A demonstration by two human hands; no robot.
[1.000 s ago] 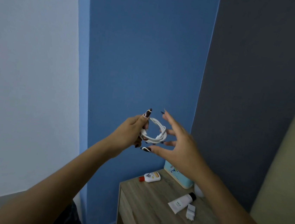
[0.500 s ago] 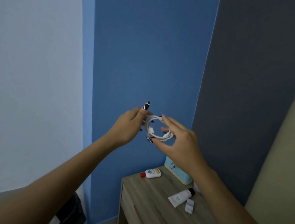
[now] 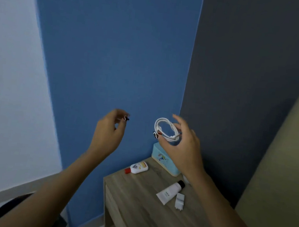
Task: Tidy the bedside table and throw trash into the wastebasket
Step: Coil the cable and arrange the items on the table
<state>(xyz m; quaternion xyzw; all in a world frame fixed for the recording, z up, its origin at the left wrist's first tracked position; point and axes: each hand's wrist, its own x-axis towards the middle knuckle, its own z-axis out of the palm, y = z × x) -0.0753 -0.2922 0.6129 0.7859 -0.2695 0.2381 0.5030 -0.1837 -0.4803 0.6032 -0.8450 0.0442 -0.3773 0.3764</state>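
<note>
Holding a coiled white cable (image 3: 166, 131) up before the blue wall (image 3: 114, 53), the right hand (image 3: 182, 147) curls thumb and fingers round the loop, above the table (image 3: 145, 211). Apart from it, the left hand (image 3: 108, 133) hangs in the air with fingers loosely bent, gripping nothing. On the wooden table below, a pale blue box (image 3: 164, 159) stands at the back corner against the wall, a white bottle (image 3: 138, 167) with a red cap lies on its side near the back left edge, and a white tube (image 3: 169, 192) with a black cap lies just beside a small white plug (image 3: 179, 201). At lower left, a dark bin (image 3: 13, 208) shows partly behind the left forearm. A beige headboard (image 3: 288, 166) rises at right.
</note>
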